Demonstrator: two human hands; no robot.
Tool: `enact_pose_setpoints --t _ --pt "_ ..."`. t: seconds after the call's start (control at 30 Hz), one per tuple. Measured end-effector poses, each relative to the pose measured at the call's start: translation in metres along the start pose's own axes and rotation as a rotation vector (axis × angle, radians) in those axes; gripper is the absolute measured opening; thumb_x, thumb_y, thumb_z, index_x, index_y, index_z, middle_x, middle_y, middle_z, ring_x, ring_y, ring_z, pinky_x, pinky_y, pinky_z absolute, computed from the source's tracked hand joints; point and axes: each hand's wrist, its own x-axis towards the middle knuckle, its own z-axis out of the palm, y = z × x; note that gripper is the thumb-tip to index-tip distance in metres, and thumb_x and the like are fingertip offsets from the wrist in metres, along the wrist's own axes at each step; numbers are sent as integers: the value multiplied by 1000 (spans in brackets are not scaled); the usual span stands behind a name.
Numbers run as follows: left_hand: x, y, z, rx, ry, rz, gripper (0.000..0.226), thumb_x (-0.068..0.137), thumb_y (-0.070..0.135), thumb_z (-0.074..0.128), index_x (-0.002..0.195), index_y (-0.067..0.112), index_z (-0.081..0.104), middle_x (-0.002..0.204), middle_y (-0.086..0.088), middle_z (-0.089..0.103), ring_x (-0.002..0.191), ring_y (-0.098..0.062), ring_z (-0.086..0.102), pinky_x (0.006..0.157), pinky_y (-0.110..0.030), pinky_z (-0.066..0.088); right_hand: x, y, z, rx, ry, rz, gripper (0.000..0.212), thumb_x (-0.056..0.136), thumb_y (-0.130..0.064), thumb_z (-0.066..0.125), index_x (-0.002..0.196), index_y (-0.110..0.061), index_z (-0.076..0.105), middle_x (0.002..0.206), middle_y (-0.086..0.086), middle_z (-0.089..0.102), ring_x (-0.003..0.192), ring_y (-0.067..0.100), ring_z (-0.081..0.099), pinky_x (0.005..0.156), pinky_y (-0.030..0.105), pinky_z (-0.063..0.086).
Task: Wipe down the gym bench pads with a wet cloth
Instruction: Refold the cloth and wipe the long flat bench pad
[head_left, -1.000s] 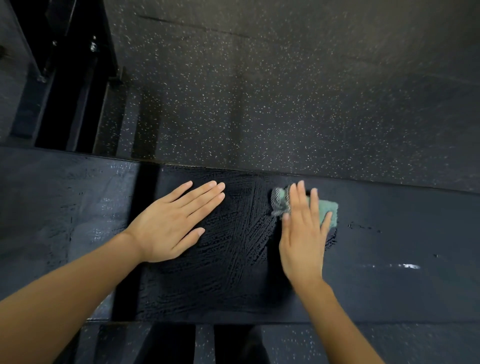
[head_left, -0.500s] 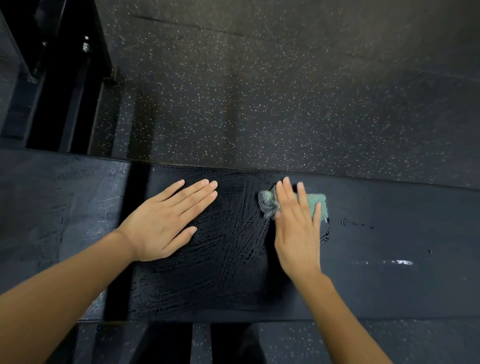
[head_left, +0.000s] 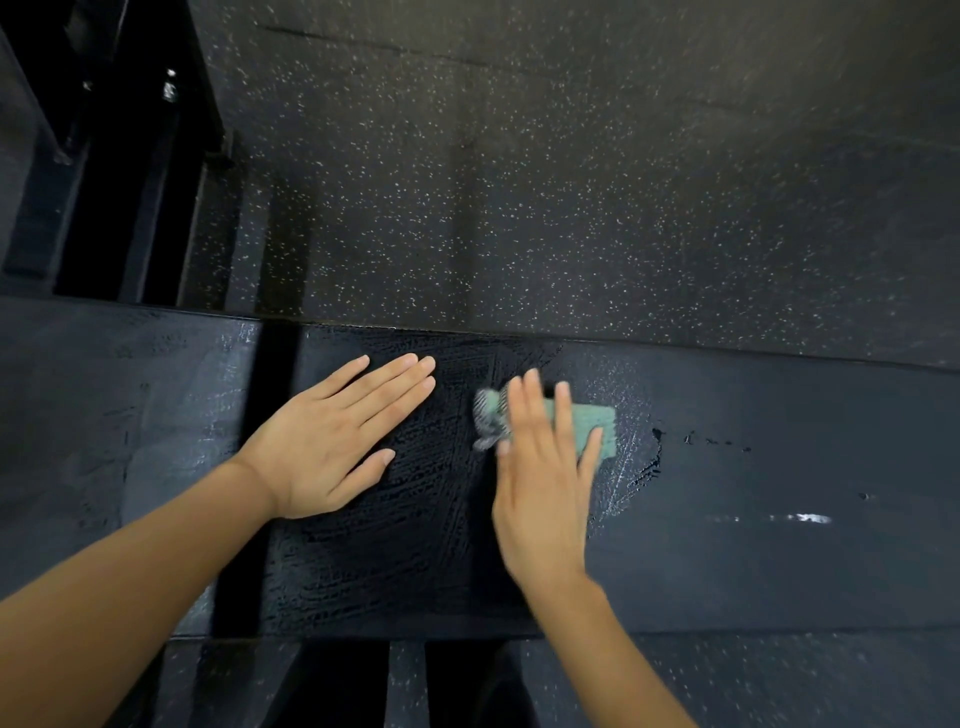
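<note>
On the black bench pad, right hand lies flat, fingers straight, slightly spread, pressing the green cloth without curling round it; hand is blurred. Cloth sits under its fingertips, sticking out rightward, near pad's far edge. Left hand rests palm down, fingers straight, left of cloth, not touching it. Wet streaks between hands. Gap separates second pad at left. Speckled floor beyond.

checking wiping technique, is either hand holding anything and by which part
Nothing is gripped. The right hand presses straight fingers flat on the middle of the green cloth; the left hand rests flat on the bench pad.
</note>
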Motion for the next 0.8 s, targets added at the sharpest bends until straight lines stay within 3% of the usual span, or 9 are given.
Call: enact_pose_setpoints --t 0.2,0.4,0.5,0.6,0.8 --pt "1 0 0 -8 2 0 68 98 36 29 158 7 14 167 -8 8 153 -23 10 120 -47 17 -2 17 -3 -51 -86 -205 55 100 -26 23 155 -27 22 163 -13 16 151 9 0 121 44 0" --pt "1 0 0 -3 3 -3 68 99 37 28 158 6 13 166 -9 8 153 -23 10 121 -47 16 59 31 -21 -30 -34 -54 53 105 -19 28 156 -27 16 163 -15 8 150 7 -7 121 46 -7" --pt "0 0 0 3 1 -7 68 98 37 28 158 7 14 166 -8 8 153 -23 10 121 -47 16 64 27 -20 -18 -5 18 53 104 -25 19 157 -27 12 163 -15 4 150 9 -9 120 44 -11" --pt "1 0 0 12 3 -10 68 98 36 29 157 6 14 166 -9 9 153 -23 11 121 -46 16 35 17 -10 -5 50 60 57 100 -31 12 156 -28 14 163 -15 7 151 10 -7 119 46 -8" --pt "1 1 -1 20 5 -10 68 97 37 29 157 7 16 166 -9 10 153 -23 12 121 -46 16 -70 6 13 -104 14 19 63 93 -26 31 155 -26 22 163 -13 15 151 16 10 118 50 9"
